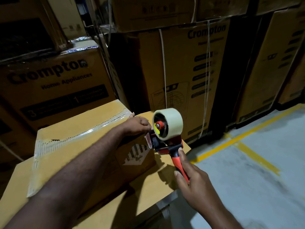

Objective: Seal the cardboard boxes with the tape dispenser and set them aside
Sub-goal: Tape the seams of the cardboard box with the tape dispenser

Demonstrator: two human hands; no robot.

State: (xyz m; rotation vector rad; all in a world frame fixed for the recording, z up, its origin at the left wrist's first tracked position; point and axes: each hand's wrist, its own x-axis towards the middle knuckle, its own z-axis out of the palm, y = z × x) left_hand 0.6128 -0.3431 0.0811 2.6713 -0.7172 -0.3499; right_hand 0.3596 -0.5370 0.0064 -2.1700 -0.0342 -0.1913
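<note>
Cardboard like this box is stiff at its edges, but its flaps give under pressure. We judge it light enough to lift by the bottom corners once sealed. It sits on the surface before us, with clear tape along its top seam. Our right hand wraps its fingers round the orange handle of the tape dispenser, held just beside the box's far corner. Our left hand bunches its fingers at the dispenser's mouth; whether they pinch the tape end we cannot tell.

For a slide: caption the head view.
Right hand grips orange-handled tape dispenser; left hand pinches its tape end over a taped brown cardboard box.
</note>
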